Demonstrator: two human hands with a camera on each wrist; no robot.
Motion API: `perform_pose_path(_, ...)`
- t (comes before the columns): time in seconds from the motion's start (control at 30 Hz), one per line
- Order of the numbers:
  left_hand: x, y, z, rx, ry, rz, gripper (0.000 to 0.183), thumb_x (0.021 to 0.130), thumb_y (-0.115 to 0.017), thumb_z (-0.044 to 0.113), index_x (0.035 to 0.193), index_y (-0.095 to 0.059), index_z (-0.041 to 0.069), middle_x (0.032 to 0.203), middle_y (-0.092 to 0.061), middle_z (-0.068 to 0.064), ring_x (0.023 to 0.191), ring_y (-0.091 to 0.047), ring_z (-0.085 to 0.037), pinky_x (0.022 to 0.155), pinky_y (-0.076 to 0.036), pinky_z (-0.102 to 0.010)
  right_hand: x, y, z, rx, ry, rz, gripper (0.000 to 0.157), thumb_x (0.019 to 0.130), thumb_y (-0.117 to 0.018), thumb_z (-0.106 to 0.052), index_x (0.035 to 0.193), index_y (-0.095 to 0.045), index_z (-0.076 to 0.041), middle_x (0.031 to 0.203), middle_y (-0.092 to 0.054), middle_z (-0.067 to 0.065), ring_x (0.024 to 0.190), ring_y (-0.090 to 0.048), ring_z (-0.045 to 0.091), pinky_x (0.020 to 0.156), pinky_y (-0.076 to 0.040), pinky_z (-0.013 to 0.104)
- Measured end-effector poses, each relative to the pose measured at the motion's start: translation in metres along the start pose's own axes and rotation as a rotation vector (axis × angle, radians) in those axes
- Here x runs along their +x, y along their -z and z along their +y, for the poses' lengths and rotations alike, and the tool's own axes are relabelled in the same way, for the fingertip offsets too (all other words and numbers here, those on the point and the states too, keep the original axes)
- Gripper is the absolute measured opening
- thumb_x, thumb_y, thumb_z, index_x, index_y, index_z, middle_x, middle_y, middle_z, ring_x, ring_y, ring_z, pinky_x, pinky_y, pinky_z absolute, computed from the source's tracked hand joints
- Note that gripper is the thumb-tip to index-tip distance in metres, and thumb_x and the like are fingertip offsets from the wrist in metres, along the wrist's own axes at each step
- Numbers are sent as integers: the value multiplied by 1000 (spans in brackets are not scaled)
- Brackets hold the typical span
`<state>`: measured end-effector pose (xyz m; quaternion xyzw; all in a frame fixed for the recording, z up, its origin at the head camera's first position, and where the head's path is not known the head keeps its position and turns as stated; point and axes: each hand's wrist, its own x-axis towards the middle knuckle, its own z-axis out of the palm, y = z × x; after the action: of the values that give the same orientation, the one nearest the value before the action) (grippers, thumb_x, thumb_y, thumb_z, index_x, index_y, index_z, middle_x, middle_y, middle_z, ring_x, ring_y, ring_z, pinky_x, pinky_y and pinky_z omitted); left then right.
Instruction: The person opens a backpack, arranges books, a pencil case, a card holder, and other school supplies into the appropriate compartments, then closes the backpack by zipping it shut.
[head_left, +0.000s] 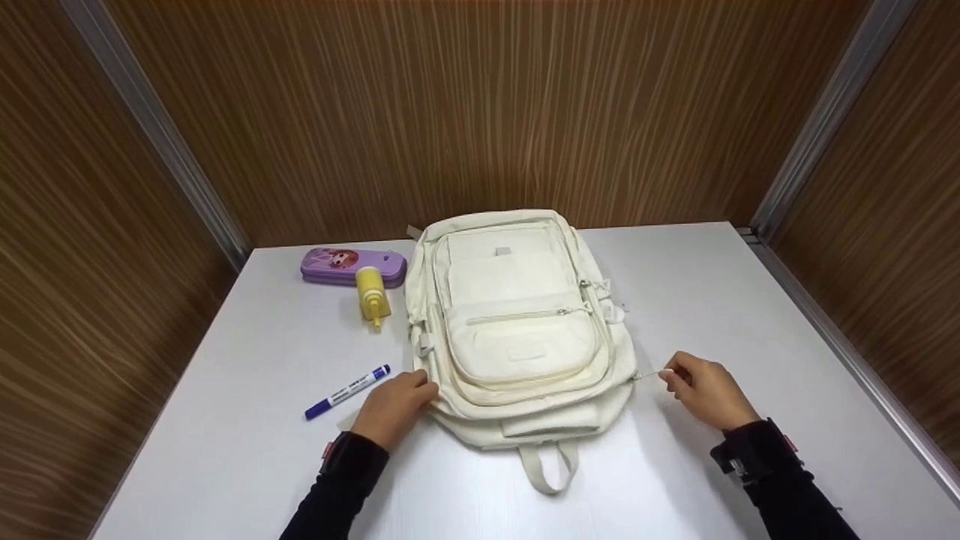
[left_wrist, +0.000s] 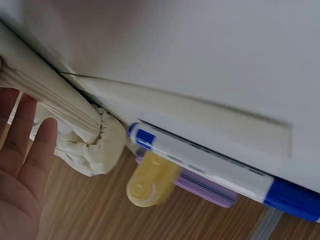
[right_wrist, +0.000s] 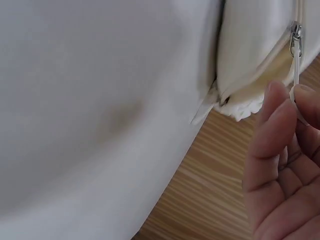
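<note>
A cream backpack [head_left: 517,330] lies front side up, its carry loop toward me. At its lower left edge, my left hand [head_left: 396,407] holds the fabric beside a zipper seam. Its fingers [left_wrist: 24,125] look fairly straight in the left wrist view, and the thumb is out of sight there. To the right of the bag, my right hand [head_left: 703,386] pinches a thin zipper pull cord [right_wrist: 296,65] between thumb and fingertips. The cord is stretched out from a metal zipper slider [right_wrist: 296,31]. Beside the slider the zipper seam gapes, showing a yellowish inside.
Left of the backpack lie a purple pencil case [head_left: 315,264], a yellow bottle with a nozzle [head_left: 371,289] and a blue-and-white marker [head_left: 348,392]. Wood-grain panels [head_left: 480,112] enclose the white table [head_left: 225,450] at the back and both sides.
</note>
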<state>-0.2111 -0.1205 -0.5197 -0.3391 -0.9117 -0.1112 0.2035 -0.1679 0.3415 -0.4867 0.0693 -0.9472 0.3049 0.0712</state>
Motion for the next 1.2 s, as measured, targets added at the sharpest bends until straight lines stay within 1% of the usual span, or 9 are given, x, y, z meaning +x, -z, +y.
perform_pose_path(0.13, -2, 1, -9, 78, 14, 52, 21, 75, -73, 7, 77, -52, 14, 78, -52, 1, 69, -56, -19, 59, -46, -29, -6, -2, 3, 15, -24, -27, 9, 94, -61, -10, 86, -62, -5, 70, -62, 5, 58, -49, 2, 54, -40, 20)
perform_pose_path(0.2, 0, 3, -6, 108, 24, 35, 21, 74, -74, 5, 81, -55, 12, 80, -55, -1, 72, -59, -21, 60, -48, -32, -8, -4, 3, 23, -13, -29, 9, 94, -62, -9, 86, -62, -5, 69, -62, 3, 58, -49, 1, 54, -40, 20)
perform_pose_path(0.33, 10, 14, 15, 131, 88, -90, 24, 75, -70, 9, 96, -59, 7, 90, -59, -9, 82, -59, -29, 70, -51, -39, -13, -6, 1, 40, 23, -29, 8, 93, -63, -7, 85, -63, -6, 70, -64, 2, 59, -50, -2, 56, -42, 19)
perform_pose_path(0.43, 23, 19, 43, 105, 102, -151, 34, 77, -64, 21, 106, -59, 5, 98, -59, -11, 89, -57, -29, 76, -50, -42, -16, -8, -2, 52, 42, -43, 6, 92, -64, -6, 87, -66, -4, 71, -66, 3, 60, -50, -3, 56, -44, 19)
perform_pose_path(0.6, 49, 5, 102, 157, -54, -84, 31, 89, -59, 40, 103, -61, 13, 96, -59, -2, 85, -57, -19, 74, -51, -32, -17, -14, -8, 36, 60, -70, 6, 89, -64, -4, 90, -69, -3, 68, -63, -2, 59, -48, -3, 56, -42, 18)
perform_pose_path(0.67, 59, -4, 122, 218, -118, -28, 29, 89, -62, 44, 99, -62, 16, 92, -58, 1, 82, -57, -16, 70, -50, -28, -17, -17, -11, 23, 69, -88, 7, 88, -63, -3, 88, -69, -5, 67, -60, -5, 58, -46, -3, 55, -41, 18)
perform_pose_path(0.77, 73, -18, 145, 286, -165, 48, 23, 86, -67, 41, 93, -62, 20, 88, -56, 4, 79, -55, -13, 64, -46, -24, -16, -21, -15, 9, 79, -106, 9, 85, -62, -3, 83, -67, -10, 64, -55, -9, 57, -43, -3, 54, -38, 18)
perform_pose_path(0.97, 90, -31, 168, 369, -155, 99, 8, 81, -68, 25, 87, -65, 23, 88, -57, 6, 77, -56, -12, 61, -46, -23, -15, -27, -20, 16, 101, -103, 11, 86, -68, -8, 80, -66, -16, 59, -46, -11, 53, -38, -2, 51, -35, 19)
perform_pose_path(1.2, 89, -33, 172, 396, -134, 109, 5, 80, -68, 28, 85, -67, 27, 89, -58, 5, 76, -58, -12, 60, -48, -23, -13, -27, -19, -30, 82, -90, 12, 85, -67, -8, 78, -64, -16, 59, -46, -11, 53, -39, -1, 51, -34, 19)
